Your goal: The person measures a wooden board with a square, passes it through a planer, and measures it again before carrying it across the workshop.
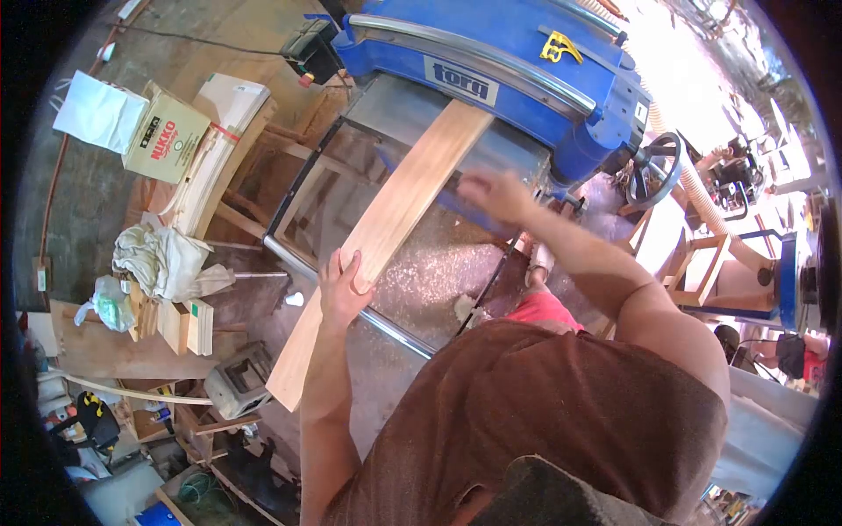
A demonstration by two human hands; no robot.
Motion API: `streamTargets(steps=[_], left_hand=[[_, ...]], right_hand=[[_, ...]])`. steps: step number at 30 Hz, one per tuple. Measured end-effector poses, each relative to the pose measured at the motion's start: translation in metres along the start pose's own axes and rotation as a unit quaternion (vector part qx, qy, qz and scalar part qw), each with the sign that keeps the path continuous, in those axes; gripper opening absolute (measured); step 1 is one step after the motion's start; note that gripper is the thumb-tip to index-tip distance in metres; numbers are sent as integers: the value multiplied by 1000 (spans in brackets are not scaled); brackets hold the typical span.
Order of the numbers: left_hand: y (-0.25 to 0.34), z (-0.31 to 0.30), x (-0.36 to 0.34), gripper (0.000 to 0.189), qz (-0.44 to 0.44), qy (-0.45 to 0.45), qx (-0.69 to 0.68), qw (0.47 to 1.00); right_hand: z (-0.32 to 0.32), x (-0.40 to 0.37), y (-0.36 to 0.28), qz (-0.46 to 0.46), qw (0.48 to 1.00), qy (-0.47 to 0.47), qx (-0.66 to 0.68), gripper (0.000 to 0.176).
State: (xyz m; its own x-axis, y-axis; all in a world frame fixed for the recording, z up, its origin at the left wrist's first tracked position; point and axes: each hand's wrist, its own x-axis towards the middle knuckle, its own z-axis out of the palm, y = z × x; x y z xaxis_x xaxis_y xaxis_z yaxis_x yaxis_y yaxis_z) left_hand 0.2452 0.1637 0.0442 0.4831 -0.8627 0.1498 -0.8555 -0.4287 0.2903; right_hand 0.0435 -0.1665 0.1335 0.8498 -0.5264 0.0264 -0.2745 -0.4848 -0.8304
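A long pale wooden board (399, 202) slants across the view, its far end running under the front of a blue thickness planer (526, 66) marked "torq". My left hand (344, 287) is closed around the board partway along its near half, fingers over the edges. Below that grip the board's near end sticks out past a metal roller bar (395, 334). To the right of the board, my right hand (498, 197) hovers apart from it near the planer's infeed table (399, 103). Motion blur smears its fingers.
A handwheel (660, 167) sits at the planer's right side, and a yellow clamp (560, 47) lies on top. Wood shavings (430, 273) cover the floor below. At left are a NIKKO carton (167, 136), stacked boards (219, 153) and a pale cloth (158, 261).
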Motion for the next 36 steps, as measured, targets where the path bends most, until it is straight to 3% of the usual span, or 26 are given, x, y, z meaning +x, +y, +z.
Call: streamTargets(steps=[2, 4, 6, 7, 9, 10, 12, 15, 36], left_hand=[[4, 1, 5, 82, -1, 4, -1, 1000], [7, 2, 9, 82, 0, 9, 1, 1000], [10, 3, 15, 81, 0, 13, 17, 1000], [12, 3, 18, 81, 3, 15, 18, 1000], [16, 4, 22, 81, -14, -2, 27, 1000], [17, 5, 25, 81, -10, -3, 26, 1000], [19, 6, 29, 81, -19, -16, 21, 999], [24, 7, 36, 81, -28, -25, 28, 999], [45, 26, 83, 80, -36, -21, 18, 999]], right_hand=[[-52, 26, 12, -138, 954, 186, -192, 33], [-111, 53, 6, -184, 897, 263, -304, 42], [-144, 72, 23, -149, 829, 286, -457, 53], [-146, 77, 29, -149, 828, 290, -457, 53], [-148, 82, 33, -66, 811, 197, -548, 65], [-151, 83, 30, -63, 810, 198, -548, 65], [-154, 86, 21, 26, 869, 127, -477, 60], [-160, 90, 17, 62, 885, 106, -449, 59], [-162, 91, 20, 31, 886, 113, -448, 57]])
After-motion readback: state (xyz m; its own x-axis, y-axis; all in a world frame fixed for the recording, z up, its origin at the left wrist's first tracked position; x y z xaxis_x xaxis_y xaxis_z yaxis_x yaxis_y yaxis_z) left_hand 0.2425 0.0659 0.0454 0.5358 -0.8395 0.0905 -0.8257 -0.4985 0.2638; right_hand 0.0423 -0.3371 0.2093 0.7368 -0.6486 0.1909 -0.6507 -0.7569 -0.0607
